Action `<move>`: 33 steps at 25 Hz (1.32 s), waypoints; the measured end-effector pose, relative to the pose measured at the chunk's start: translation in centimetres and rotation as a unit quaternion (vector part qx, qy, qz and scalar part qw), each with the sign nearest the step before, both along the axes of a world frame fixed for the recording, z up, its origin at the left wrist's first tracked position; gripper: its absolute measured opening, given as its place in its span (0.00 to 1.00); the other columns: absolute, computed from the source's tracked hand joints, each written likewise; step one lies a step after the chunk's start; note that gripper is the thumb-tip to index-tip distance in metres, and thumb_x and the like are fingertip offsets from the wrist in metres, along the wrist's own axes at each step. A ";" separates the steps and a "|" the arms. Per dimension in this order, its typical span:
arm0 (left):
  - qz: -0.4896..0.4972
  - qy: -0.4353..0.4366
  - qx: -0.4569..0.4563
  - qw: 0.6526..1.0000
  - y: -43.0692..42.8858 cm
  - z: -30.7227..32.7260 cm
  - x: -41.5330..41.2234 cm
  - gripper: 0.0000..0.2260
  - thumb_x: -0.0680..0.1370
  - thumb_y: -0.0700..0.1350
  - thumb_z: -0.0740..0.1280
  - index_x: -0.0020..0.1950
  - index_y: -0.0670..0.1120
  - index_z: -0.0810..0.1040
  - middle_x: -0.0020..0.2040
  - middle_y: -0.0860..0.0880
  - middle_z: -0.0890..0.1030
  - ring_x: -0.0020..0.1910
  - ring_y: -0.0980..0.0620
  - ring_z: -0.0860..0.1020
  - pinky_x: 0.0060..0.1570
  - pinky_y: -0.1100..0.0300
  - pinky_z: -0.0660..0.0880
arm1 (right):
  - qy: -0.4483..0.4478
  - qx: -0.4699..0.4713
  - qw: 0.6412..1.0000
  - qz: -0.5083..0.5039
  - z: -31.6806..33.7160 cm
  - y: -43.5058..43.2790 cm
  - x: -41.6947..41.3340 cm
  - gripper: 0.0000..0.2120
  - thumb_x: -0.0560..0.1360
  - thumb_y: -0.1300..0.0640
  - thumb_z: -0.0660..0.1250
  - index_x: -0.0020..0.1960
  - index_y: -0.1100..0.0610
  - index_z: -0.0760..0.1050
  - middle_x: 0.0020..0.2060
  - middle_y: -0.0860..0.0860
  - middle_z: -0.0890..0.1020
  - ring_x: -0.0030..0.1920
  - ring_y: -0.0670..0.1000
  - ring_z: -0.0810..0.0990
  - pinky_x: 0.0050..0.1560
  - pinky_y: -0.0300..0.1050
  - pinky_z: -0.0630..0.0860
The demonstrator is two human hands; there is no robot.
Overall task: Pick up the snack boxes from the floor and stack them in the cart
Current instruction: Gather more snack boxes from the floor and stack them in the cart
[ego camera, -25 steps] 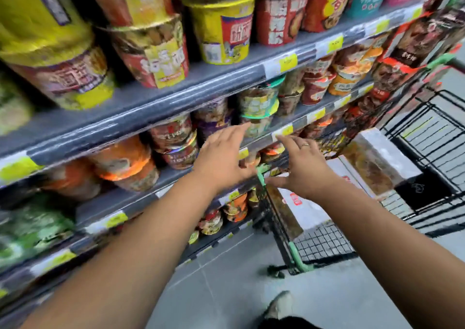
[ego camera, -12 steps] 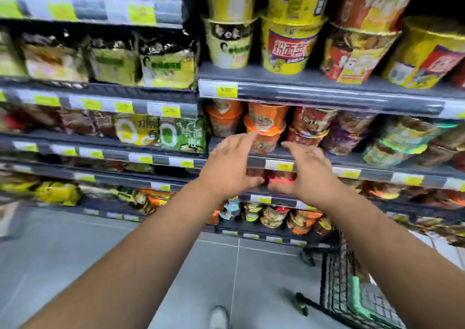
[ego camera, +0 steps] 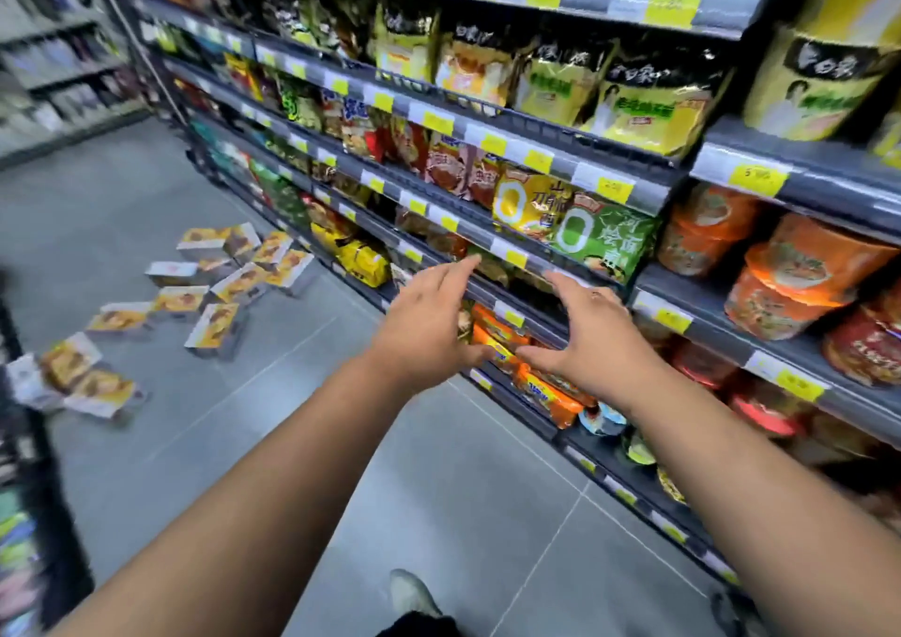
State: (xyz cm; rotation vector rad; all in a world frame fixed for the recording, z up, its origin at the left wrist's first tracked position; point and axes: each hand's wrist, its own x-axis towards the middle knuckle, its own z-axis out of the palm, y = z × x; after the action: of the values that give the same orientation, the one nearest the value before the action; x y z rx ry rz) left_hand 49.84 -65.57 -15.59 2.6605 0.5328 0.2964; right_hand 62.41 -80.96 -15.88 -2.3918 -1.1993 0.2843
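Several white-and-yellow snack boxes (ego camera: 214, 289) lie scattered on the grey floor at the left, some flat, some leaning on each other; more boxes (ego camera: 80, 380) lie nearer the left edge. My left hand (ego camera: 424, 332) and my right hand (ego camera: 592, 339) are stretched out in front of me at mid-height, palms facing each other, fingers apart, holding nothing. Both hands are well to the right of the boxes and above floor level. The cart is out of view.
A long shelf unit (ego camera: 512, 149) of noodle packets and cup noodles runs along the right. Another dark rack (ego camera: 29, 490) stands at the left edge. Grey tiled floor (ego camera: 439, 490) lies between them. My shoe (ego camera: 409, 592) shows at the bottom.
My view has swung left, away from the cart and along the aisle; the scattered boxes on the floor have come into sight. Both hands stay empty and outstretched.
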 end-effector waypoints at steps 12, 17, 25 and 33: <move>0.238 0.018 -0.014 0.971 19.0 -1.1 -22.1 0.45 0.70 0.57 0.75 0.79 0.53 0.52 0.76 0.48 0.61 0.74 0.47 0.60 0.72 0.53 0.59 | -0.013 0.007 0.973 0.232 -0.8 26.4 -15.1 0.43 0.67 0.39 0.73 0.76 0.48 0.57 0.73 0.49 0.64 0.72 0.55 0.62 0.72 0.50 0.61; 0.302 0.019 -0.019 0.953 26.4 -1.1 -29.6 0.44 0.70 0.57 0.74 0.78 0.55 0.52 0.75 0.50 0.62 0.72 0.46 0.63 0.69 0.53 0.62 | -0.005 0.016 0.961 0.275 -0.9 35.7 -21.2 0.42 0.68 0.39 0.73 0.76 0.48 0.57 0.73 0.50 0.64 0.72 0.54 0.63 0.70 0.50 0.63; 0.377 -0.001 -0.055 0.925 36.2 -2.9 -36.7 0.44 0.69 0.56 0.76 0.78 0.54 0.55 0.71 0.48 0.66 0.70 0.47 0.65 0.69 0.54 0.64 | 0.034 0.007 0.943 0.330 -3.1 48.5 -27.5 0.41 0.67 0.40 0.74 0.75 0.47 0.59 0.71 0.52 0.66 0.70 0.55 0.65 0.69 0.53 0.65; 0.459 0.002 -0.063 0.886 51.6 -4.6 -39.3 0.44 0.69 0.56 0.76 0.78 0.53 0.55 0.74 0.49 0.64 0.73 0.48 0.62 0.71 0.51 0.62 | 0.064 0.006 0.915 0.399 -4.8 67.5 -28.4 0.42 0.67 0.42 0.75 0.75 0.46 0.59 0.72 0.51 0.64 0.71 0.54 0.65 0.69 0.52 0.66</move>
State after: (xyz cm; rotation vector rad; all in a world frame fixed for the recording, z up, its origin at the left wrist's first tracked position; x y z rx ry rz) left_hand 10.50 -13.95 -20.19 2.0911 1.7245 0.4887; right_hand 33.98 -13.44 -20.63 -1.7136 -2.0428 0.6615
